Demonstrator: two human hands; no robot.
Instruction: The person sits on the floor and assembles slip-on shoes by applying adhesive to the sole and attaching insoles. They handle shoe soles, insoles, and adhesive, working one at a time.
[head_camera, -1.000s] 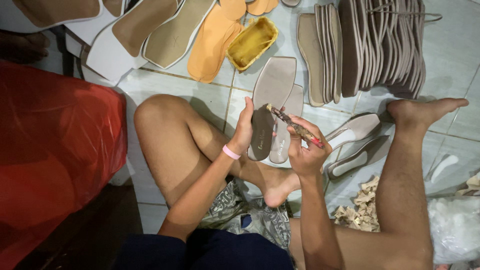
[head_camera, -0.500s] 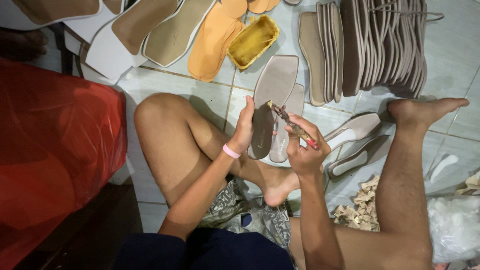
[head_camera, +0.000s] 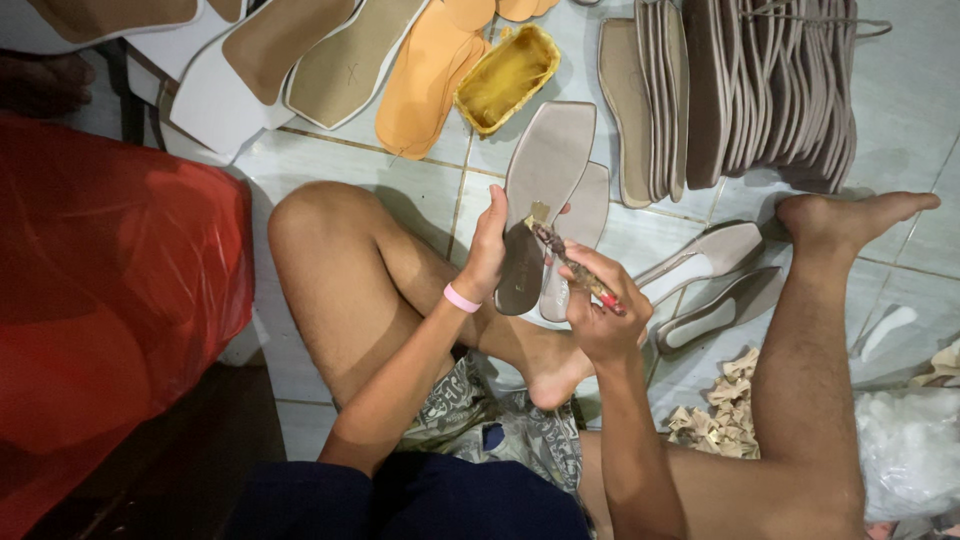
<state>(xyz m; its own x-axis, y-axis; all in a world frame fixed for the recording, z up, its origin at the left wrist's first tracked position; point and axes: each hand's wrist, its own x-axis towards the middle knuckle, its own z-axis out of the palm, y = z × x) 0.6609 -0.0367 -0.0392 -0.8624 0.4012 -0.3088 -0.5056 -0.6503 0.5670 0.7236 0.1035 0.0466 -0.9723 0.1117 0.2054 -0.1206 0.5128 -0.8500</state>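
Note:
My left hand (head_camera: 490, 245) holds a grey shoe sole (head_camera: 545, 175) by its lower left edge, tilted up above the tiled floor. My right hand (head_camera: 600, 305) grips a glue-caked brush with a red handle (head_camera: 580, 272). The brush tip rests on the sole's middle, beside a small tan patch. A second grey sole (head_camera: 585, 215) lies just behind the first. A yellow glue tub (head_camera: 507, 77) stands on the floor above the soles. My bare legs are bent on both sides of the hands.
A row of grey soles (head_camera: 740, 90) stands on edge at the top right. Orange and tan insoles (head_camera: 425, 80) lie top centre. Finished grey soles (head_camera: 705, 265) rest by my right foot. A red plastic bag (head_camera: 110, 300) fills the left. Paper scraps (head_camera: 725, 415) lie lower right.
The brush tip has moved slightly along the sole; the hands and the sole stay in almost the same place.

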